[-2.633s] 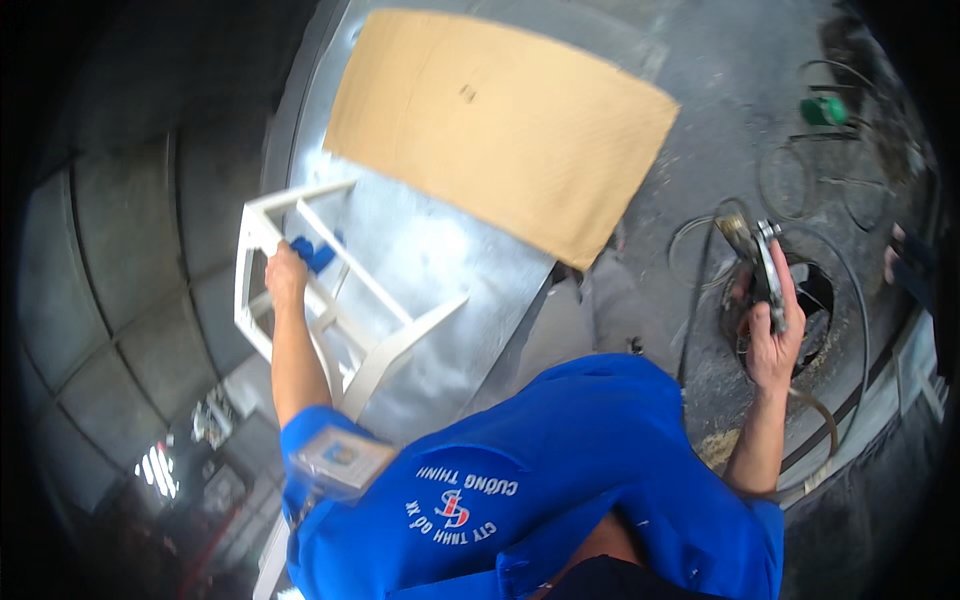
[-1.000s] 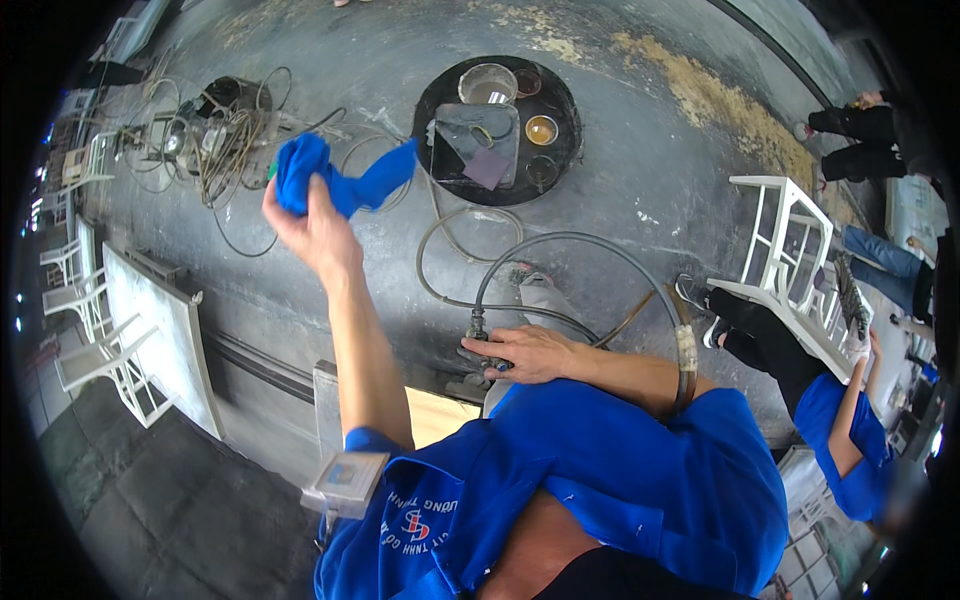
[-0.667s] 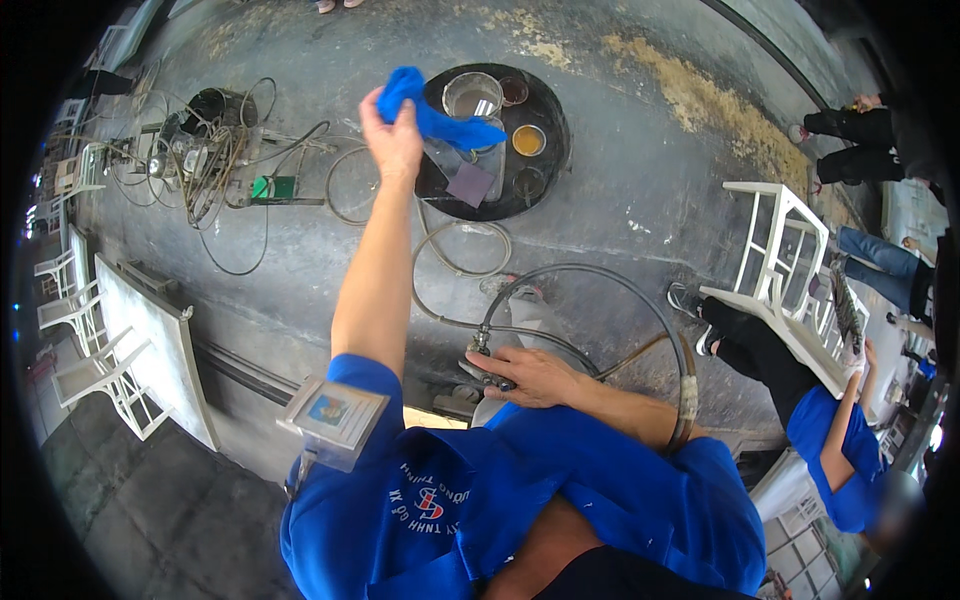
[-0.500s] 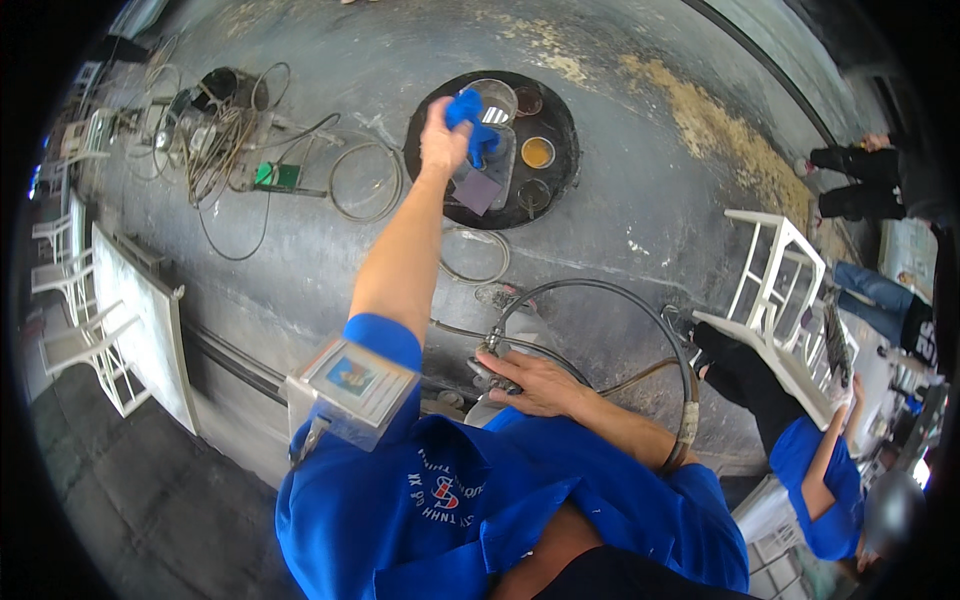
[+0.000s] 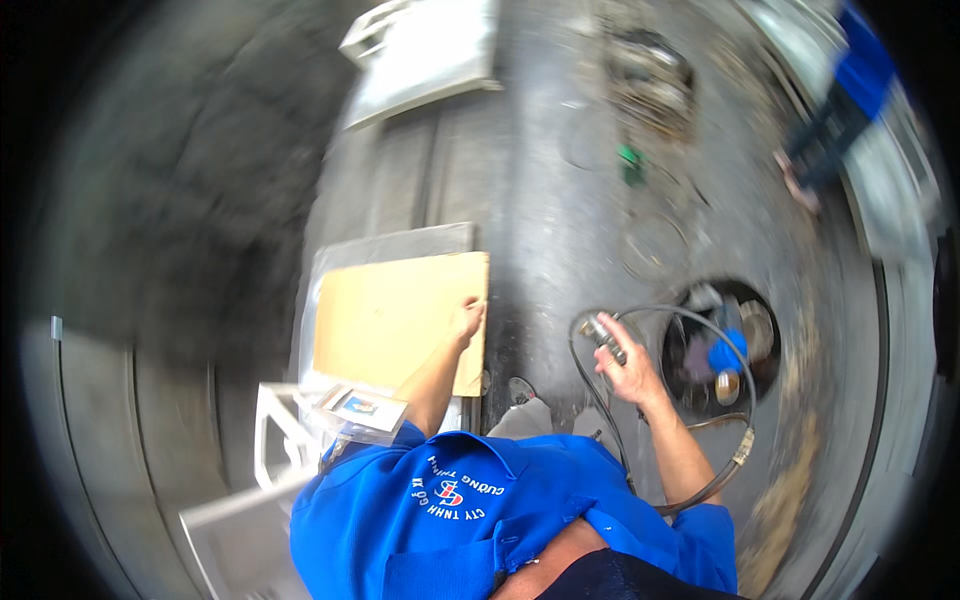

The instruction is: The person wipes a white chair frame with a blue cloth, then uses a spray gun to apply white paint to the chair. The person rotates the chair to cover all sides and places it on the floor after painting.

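My right hand (image 5: 632, 376) is closed around a small metal and black air gun (image 5: 608, 340). From it a black hose (image 5: 722, 338) loops round past my right forearm. My left hand (image 5: 468, 320) is over the right edge of a tan cardboard sheet (image 5: 400, 310), its fingers smeared by motion; whether it grips the edge does not show. The sheet lies on a white panel or table, partly hidden. On the right, a blue cloth (image 5: 728, 350) lies in a round black tray (image 5: 690, 385), beside a cup with yellowish contents (image 5: 728, 386).
A white tabletop (image 5: 425, 60) stands ahead on the left. White furniture frames (image 5: 280, 425) are at my left elbow. Coiled hoses and equipment (image 5: 650, 80) lie ahead on the floor, near a green object (image 5: 630, 165). Another person (image 5: 850, 100) is at the far right.
My view has turned left, so the tray now appears at the right. My left hand has let go of the blue cloth and moved to the cardboard. My right hand still holds the air gun.
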Demonstrator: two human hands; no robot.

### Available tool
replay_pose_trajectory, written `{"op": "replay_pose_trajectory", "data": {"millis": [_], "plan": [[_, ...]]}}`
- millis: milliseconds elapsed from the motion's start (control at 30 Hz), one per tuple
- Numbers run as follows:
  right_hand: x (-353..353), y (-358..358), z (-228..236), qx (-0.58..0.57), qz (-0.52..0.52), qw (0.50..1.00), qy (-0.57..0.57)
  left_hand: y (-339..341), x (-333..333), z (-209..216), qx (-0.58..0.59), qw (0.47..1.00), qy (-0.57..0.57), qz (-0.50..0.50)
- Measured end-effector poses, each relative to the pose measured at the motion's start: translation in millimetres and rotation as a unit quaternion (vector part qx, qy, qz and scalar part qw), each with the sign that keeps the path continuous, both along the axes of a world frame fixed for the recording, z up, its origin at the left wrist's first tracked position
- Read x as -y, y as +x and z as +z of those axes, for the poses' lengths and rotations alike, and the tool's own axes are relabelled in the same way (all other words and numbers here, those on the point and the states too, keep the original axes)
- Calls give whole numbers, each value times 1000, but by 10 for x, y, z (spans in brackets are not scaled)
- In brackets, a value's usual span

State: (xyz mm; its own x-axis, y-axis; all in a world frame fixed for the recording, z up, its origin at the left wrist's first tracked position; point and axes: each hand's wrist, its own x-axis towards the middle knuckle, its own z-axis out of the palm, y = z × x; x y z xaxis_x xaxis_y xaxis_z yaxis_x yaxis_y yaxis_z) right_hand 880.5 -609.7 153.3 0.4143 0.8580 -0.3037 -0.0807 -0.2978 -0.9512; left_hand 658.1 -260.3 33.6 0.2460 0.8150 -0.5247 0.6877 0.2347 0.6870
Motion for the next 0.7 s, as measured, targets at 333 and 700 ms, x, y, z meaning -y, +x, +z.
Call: {"op": "replay_pose_trajectory", "data": {"millis": [333, 700], "plan": [[-2950, -397, 2460, 95, 116, 879, 452, -4031, 1124, -400, 87, 863, 58, 495], [-4026, -1439, 3517, 133, 130, 853, 487, -3752, 3606, -1414, -108, 931, -195, 288]]}}
